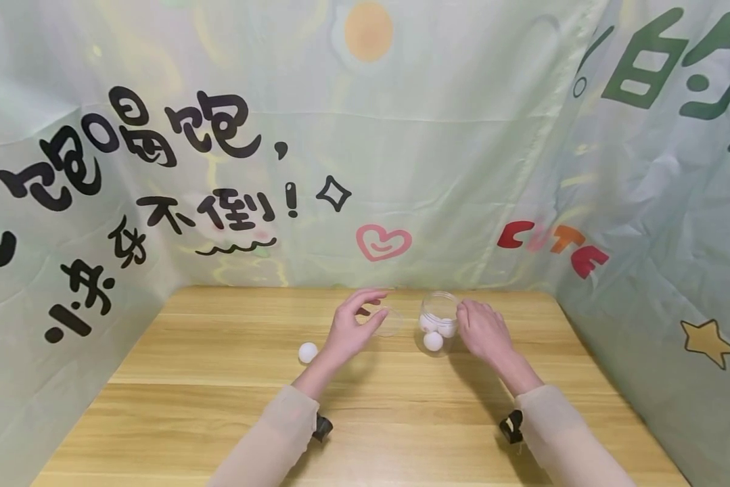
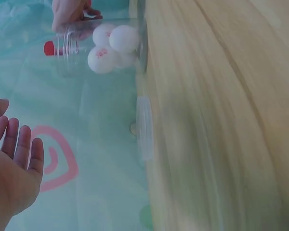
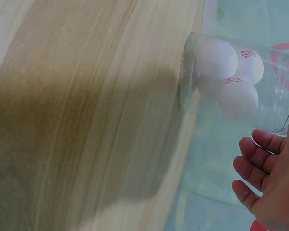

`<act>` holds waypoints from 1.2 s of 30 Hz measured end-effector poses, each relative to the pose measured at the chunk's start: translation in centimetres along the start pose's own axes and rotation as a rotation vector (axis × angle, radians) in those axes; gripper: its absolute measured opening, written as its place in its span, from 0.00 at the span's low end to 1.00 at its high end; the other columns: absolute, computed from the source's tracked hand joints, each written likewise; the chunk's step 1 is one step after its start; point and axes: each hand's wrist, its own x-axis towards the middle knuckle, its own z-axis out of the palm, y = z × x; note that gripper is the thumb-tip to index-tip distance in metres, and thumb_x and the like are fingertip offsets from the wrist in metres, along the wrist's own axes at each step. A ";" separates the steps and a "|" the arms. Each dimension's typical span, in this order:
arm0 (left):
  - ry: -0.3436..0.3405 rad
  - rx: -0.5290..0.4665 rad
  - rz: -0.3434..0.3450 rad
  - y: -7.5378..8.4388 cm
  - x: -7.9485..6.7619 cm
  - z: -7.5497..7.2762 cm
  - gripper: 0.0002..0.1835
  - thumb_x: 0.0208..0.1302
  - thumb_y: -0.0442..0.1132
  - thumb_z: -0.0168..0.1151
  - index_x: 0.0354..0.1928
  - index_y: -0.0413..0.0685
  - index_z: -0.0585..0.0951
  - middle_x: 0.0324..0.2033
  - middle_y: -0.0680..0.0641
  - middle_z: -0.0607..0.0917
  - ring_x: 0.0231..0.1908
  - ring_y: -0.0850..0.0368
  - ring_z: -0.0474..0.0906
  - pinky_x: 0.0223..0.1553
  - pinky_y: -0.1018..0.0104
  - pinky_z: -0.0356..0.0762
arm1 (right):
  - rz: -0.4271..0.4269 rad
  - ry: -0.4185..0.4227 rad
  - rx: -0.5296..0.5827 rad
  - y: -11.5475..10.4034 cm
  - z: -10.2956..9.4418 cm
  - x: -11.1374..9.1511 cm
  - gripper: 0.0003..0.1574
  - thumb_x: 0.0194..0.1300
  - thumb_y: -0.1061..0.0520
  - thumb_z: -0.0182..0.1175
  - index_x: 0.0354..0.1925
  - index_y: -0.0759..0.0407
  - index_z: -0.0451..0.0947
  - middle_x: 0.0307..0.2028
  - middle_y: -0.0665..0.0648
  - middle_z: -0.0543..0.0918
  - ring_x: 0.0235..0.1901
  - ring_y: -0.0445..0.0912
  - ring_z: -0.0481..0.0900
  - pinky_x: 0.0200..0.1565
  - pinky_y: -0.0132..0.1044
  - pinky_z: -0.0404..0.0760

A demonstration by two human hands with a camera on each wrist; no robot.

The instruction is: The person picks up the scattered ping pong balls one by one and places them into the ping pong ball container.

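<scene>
A clear plastic jar with several white ping-pong balls inside stands upright and uncapped at the back of the table. My right hand is at the jar's right side by the rim, fingers loosely bent and not wrapped round it; whether it touches the rim I cannot tell. My left hand is raised left of the jar with fingers spread, holding nothing. Just beyond it a clear round lid lies flat on the table. One loose ping-pong ball rests left of my left wrist.
The wooden table ends at a printed cloth backdrop behind, with cloth along both sides as well. A dark wrist camera sits under the left sleeve and another dark camera by the right sleeve.
</scene>
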 end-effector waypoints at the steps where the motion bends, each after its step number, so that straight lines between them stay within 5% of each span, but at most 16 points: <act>1: 0.006 0.005 -0.007 0.0 -0.2 -0.3 0.18 0.69 0.35 0.70 0.60 0.49 0.84 0.58 0.48 0.84 0.56 0.45 0.80 0.52 0.38 0.81 | 0.001 0.000 0.000 0.0 0.0 0.0 0.29 0.84 0.50 0.27 0.33 0.56 0.70 0.37 0.61 0.80 0.49 0.63 0.77 0.46 0.61 0.73; 6: 0.012 0.044 -0.037 -0.1 -1.1 -1.7 0.18 0.69 0.35 0.70 0.60 0.49 0.84 0.57 0.51 0.84 0.56 0.51 0.80 0.53 0.42 0.82 | 0.002 0.002 -0.002 -0.1 0.0 0.0 0.29 0.84 0.50 0.26 0.34 0.56 0.70 0.38 0.61 0.80 0.50 0.64 0.77 0.48 0.62 0.73; 23: 0.062 0.105 -0.057 -1.1 -3.1 -5.5 0.18 0.66 0.32 0.72 0.57 0.47 0.86 0.57 0.46 0.85 0.54 0.45 0.82 0.49 0.39 0.82 | 0.000 -0.003 0.003 0.1 0.2 0.0 0.29 0.84 0.50 0.26 0.34 0.56 0.70 0.36 0.60 0.79 0.48 0.64 0.77 0.45 0.61 0.73; 36: 0.003 0.242 -0.134 -1.8 -5.1 -9.3 0.18 0.69 0.36 0.71 0.59 0.49 0.84 0.58 0.50 0.83 0.55 0.51 0.79 0.53 0.47 0.81 | -0.002 -0.010 0.010 0.2 0.2 0.1 0.29 0.84 0.50 0.26 0.34 0.57 0.70 0.36 0.61 0.79 0.46 0.64 0.76 0.45 0.61 0.73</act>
